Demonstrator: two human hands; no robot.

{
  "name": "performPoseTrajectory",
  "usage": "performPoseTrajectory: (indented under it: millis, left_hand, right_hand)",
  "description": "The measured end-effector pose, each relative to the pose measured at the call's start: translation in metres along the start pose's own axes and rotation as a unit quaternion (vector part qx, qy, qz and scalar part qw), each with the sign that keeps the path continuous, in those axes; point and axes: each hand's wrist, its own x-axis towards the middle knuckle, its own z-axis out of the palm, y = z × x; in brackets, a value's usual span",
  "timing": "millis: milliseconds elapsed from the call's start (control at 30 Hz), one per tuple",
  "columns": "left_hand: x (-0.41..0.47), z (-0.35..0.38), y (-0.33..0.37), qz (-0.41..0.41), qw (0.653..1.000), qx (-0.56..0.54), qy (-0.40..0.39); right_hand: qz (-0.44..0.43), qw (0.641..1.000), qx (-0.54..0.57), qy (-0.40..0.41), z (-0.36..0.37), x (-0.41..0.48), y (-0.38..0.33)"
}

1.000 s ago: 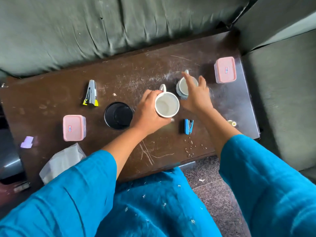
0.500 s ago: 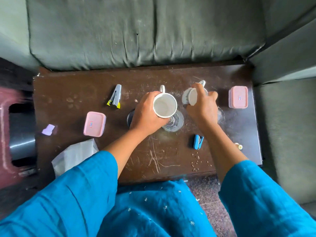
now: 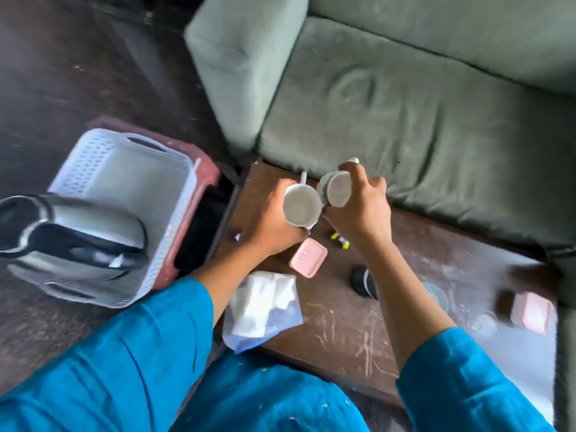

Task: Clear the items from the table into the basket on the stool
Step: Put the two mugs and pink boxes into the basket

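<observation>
Mug (image 3: pixel 300 208) clasped in left grip (image 3: pixel 274 222), 2nd mug (image 3: pixel 338 191) in right grip (image 3: pixel 358 210), both over surface (image 3: pixel 343 307). Step: carry. Next, likely: swing left of grips, lower into basket (image 3: pixel 81 160), clear of kettle (image 3: pixel 78 232).

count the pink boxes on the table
2. One pink box lies near the table's left end, by the left hand; the other pink box sits, blurred, near the right end. An arm could hide another.

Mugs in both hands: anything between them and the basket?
Nothing visible. The left hand holds the left mug, the right hand the right mug, above the table; only open air lies toward the basket on the stool. A kettle fills the basket's near part; its far part looks free.
</observation>
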Motion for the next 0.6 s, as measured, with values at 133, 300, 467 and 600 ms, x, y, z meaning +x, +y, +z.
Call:
performPoseTrajectory:
  millis: [133,300,467,600]
  left_hand:
    - [0.009,-0.078,-0.041,-0.031,0.999,0.017,0.033]
    - [0.021,-0.173,-0.095,-0.071,0.993,0.063,0.073]
    - [0.037,-0.247,-0.146,-0.125,0.987,0.093,0.030]
    - [0.048,-0.283,-0.187,-0.135,0.975,0.173,-0.022]
  right_hand:
    - [-0.068,0.997,0.005,-0.037,0.039,0.011,-0.081]
    - [-0.131,0.985,-0.004,-0.108,0.093,0.021,-0.176]
    - [-0.177,0.971,-0.014,-0.161,0.148,0.029,-0.246]
    - [-0.188,0.960,-0.063,-0.199,0.191,0.032,-0.278]
